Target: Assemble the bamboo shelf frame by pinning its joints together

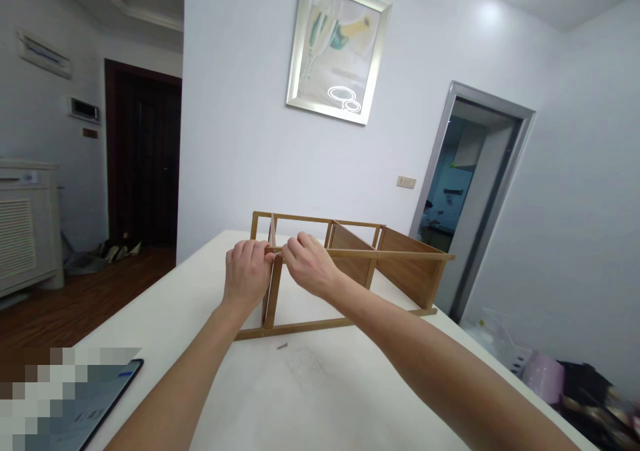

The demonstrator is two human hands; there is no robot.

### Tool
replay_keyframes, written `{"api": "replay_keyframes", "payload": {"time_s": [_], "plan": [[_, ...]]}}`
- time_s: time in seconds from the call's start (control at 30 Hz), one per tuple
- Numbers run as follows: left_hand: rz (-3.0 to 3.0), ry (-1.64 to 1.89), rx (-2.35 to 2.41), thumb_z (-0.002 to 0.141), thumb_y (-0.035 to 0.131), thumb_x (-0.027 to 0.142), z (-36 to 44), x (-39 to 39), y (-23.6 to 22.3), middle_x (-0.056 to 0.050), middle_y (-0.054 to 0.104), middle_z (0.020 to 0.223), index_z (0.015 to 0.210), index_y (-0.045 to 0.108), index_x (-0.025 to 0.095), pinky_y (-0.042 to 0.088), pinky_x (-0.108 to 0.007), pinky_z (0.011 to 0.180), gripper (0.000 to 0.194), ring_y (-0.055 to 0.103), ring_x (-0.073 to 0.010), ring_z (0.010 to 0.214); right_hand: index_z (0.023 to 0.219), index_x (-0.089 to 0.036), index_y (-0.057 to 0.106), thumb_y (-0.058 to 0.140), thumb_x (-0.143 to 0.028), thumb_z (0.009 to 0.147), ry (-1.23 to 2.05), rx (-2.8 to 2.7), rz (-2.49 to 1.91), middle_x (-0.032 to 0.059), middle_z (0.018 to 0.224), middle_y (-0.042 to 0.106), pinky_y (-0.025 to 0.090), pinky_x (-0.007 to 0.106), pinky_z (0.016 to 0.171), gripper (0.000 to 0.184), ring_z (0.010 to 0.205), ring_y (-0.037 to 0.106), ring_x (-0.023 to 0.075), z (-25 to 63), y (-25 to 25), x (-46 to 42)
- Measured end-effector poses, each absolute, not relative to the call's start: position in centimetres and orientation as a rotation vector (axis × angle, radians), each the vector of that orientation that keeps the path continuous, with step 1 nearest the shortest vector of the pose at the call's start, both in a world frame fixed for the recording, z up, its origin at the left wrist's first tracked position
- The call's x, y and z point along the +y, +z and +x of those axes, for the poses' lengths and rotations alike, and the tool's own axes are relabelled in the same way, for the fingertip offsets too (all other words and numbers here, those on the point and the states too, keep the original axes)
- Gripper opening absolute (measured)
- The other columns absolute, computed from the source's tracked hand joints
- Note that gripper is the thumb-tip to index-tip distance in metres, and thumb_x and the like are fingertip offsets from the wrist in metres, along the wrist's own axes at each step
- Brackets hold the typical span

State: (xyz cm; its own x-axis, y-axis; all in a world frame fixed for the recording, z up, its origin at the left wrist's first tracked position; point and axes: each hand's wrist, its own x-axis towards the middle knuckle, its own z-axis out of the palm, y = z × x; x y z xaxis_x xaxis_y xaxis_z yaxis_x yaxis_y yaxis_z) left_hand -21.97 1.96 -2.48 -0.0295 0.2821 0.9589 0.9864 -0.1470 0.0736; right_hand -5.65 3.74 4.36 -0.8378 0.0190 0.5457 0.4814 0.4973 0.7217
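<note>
A wooden shelf frame (395, 264) lies on its side on the white table (320, 397), its panels and rails standing up. My left hand (247, 274) is closed around the frame's near left corner post. My right hand (310, 262) pinches something small at the top of the same corner, where the upper rail meets the post; what it pinches is too small to tell. A loose screw (283, 346) lies on the table just in front of the frame.
A tablet (85, 404) lies at the table's near left corner. A framed picture (337, 47) hangs on the wall behind. A dark door (143, 157) is at left, an open doorway (465, 197) at right. Bags and a pink item (543, 374) sit on the floor at right.
</note>
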Motion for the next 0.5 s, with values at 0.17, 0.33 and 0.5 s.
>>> {"api": "replay_keyframes", "payload": {"time_s": [0.17, 0.33, 0.5], "plan": [[-1.544, -1.201, -1.353, 0.097, 0.038, 0.032, -22.3, 1.9, -2.6, -0.011, 0.065, 0.093, 0.1, 0.058, 0.017, 0.036, -0.037, 0.076, 0.026, 0.052, -0.0267, 0.094, 0.092, -0.014, 0.059, 0.035, -0.014, 0.099, -1.352, -2.264, -0.219, 0.0068, 0.085, 0.057, 0.03, 0.035, 0.068, 0.026, 0.083, 0.042, 0.0196, -5.6, 5.1, 3.9], [-1.583, -1.175, -1.343, 0.095, 0.038, 0.029, -22.8, 2.2, -3.0, -0.011, 0.064, 0.096, 0.103, 0.058, 0.017, 0.036, -0.038, 0.08, 0.024, 0.051, -0.0271, 0.094, 0.085, -0.013, 0.061, 0.033, -0.008, 0.098, -1.272, -2.37, -0.102, 0.007, 0.085, 0.058, 0.032, 0.035, 0.071, 0.031, 0.088, 0.042, 0.0195, -5.2, 5.5, 4.5], [-1.582, -1.16, -1.37, 0.093, 0.038, 0.025, -23.2, 2.7, -3.2, -0.012, 0.062, 0.098, 0.104, 0.057, 0.016, 0.038, -0.041, 0.084, 0.024, 0.05, -0.0279, 0.097, 0.091, -0.012, 0.062, 0.038, -0.009, 0.097, -1.065, -2.45, -0.216, 0.0071, 0.086, 0.058, 0.032, 0.034, 0.071, 0.025, 0.086, 0.042, 0.0195, -6.2, 6.6, 3.7]]}}
